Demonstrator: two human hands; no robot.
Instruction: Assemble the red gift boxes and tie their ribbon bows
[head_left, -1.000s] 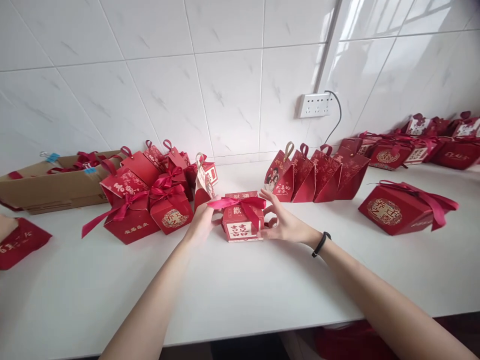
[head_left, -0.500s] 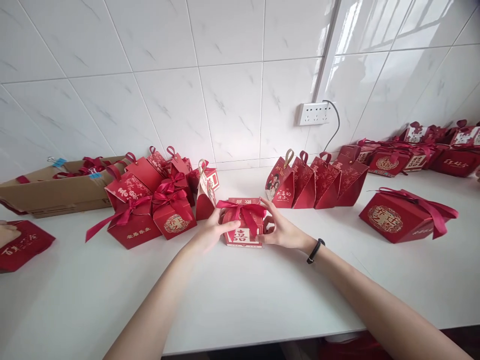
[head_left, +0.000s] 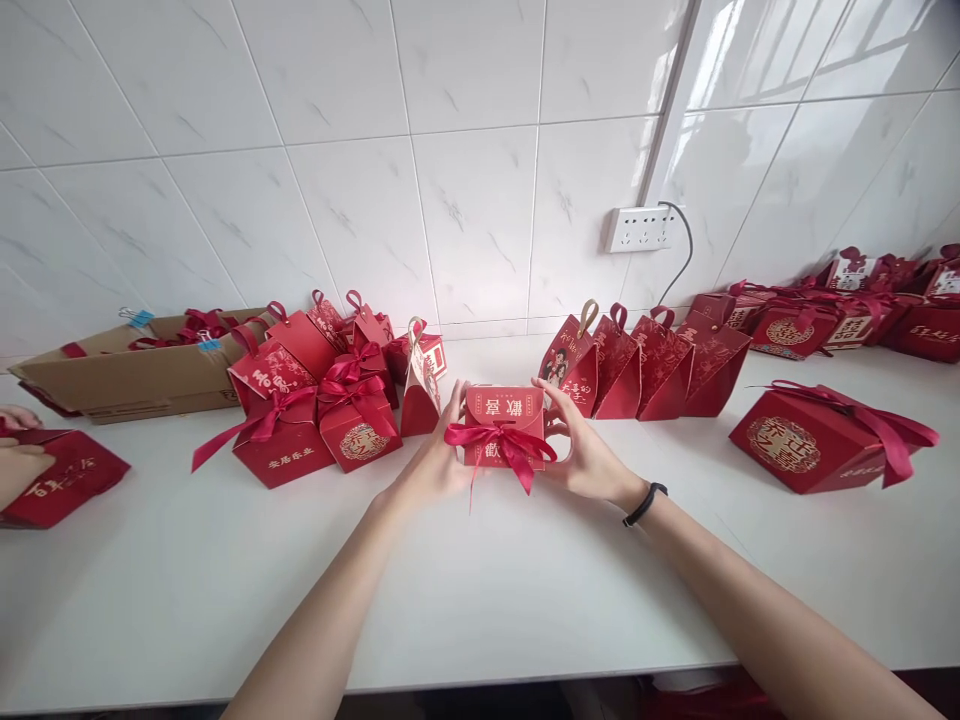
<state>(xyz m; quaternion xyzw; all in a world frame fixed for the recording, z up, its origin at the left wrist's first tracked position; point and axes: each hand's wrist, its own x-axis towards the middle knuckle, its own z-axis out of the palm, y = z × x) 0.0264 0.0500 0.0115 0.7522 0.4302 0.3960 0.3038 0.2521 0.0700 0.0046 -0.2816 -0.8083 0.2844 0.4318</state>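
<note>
Between my two hands is a small red gift box (head_left: 504, 405) with gold characters and a dark red ribbon bow (head_left: 511, 440) across its front. My left hand (head_left: 441, 455) grips the box's left side, and my right hand (head_left: 581, 450) grips its right side, fingers partly hidden behind it. The characters on the top flap appear upside down. Close beyond my left hand stands a narrow red box with a looped handle (head_left: 420, 395). Past my right hand, a row of several red boxes with loop handles (head_left: 619, 375) stands on the white table (head_left: 480, 590).
Several ribboned red boxes (head_left: 300, 450) cluster to the left, before a cardboard carton (head_left: 150, 390). Another person's hand (head_left: 22, 465) touches a red box (head_left: 75, 480) at far left. A larger ribboned box (head_left: 814, 440) sits right. A socket strip (head_left: 641, 230) is on the tiled wall.
The gift box has tilted toward me: its top face now shows where its front label was visible. My left thumb has moved from the bow to the box's side.
</note>
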